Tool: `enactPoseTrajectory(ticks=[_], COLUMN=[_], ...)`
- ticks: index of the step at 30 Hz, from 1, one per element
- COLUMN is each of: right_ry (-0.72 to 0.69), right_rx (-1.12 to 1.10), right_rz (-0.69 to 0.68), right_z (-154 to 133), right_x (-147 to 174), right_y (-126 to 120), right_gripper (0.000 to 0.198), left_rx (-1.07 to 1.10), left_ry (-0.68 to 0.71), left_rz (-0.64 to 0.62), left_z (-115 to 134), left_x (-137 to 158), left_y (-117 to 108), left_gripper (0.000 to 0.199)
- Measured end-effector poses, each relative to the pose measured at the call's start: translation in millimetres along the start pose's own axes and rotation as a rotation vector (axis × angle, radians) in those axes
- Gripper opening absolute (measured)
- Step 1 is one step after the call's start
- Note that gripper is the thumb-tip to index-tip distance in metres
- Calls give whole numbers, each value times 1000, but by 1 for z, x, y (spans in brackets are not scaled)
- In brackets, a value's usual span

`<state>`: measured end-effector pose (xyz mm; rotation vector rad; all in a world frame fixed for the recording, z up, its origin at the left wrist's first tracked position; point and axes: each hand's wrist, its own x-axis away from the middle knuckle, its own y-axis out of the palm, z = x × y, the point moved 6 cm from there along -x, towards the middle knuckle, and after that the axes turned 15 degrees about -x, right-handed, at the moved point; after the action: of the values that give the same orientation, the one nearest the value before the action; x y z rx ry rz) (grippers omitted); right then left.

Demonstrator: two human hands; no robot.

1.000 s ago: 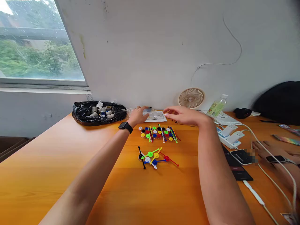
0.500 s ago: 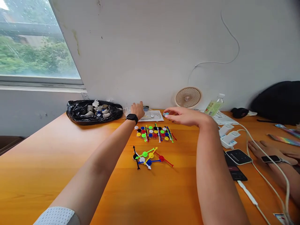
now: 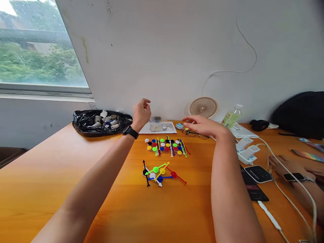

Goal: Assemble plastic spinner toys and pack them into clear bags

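A black plastic bag (image 3: 83, 125) lies on the counter (image 3: 37, 179). The left hand (image 3: 142, 114) is raised by a white sheet (image 3: 146, 129), fingers curled; I cannot tell whether they pinch anything. Colored arrow spinners (image 3: 162, 171) lie in two groups between the forearms. The right hand (image 3: 202, 124), fingers loosely spread, hovers near eyeglasses (image 3: 191, 134).

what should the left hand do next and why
Probably lower the left hand toward the rows of coloured discs: it is raised beyond them, and the right hand is by the eyeglasses, so neither is at the discs. Whether the left hand holds something clear is hard to tell.
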<state>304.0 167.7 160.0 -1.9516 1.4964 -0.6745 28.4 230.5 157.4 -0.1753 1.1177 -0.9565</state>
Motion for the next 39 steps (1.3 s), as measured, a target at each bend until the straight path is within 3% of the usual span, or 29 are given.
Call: enactPoseTrajectory(ticks=[2, 4, 8, 10, 14, 16, 23, 31, 34, 36, 39], right_ry=[-27, -150, -580, -641, -626, -622, -554, -486, -497, -525, -577], right_rx=[3, -69, -369, -425, -346, -281, -89, -101, -127, -146, -180], right_rz=[46, 94, 187, 132, -138, -181, -17, -147, -149, -143, -123], right_z=[-3, -22, -91, -118, -151, -157, -152, -140, -139, -141, -144], right_x=[-4, -2, 29, 47, 74, 81, 70, 65, 63, 62, 62], right_y=[-2, 0, 5, 14, 44, 55, 68, 77, 78, 77, 72], right_gripper=[43, 41, 35, 30, 24, 22, 23, 15, 11, 10, 13], left_rx=[140, 205, 179, 172, 217, 214, 297, 393, 485, 573, 725], left_ry=[2, 57, 190, 204, 191, 180, 186, 205, 183, 169, 160], left_rz=[55, 38, -135, -229, -413, -461, -513, -416, -412, -463, -674], left_z=[11, 24, 42, 43, 42, 43, 45, 51, 50, 45, 33], left_x=[2, 8, 28, 38, 53, 57, 66, 67, 67, 68, 73], left_y=[-38, -74, -124, -135, -130, -122, -110, -112, -114, -114, -103], left_gripper=[21, 21, 17, 16, 17, 16, 17, 20, 30, 46, 63])
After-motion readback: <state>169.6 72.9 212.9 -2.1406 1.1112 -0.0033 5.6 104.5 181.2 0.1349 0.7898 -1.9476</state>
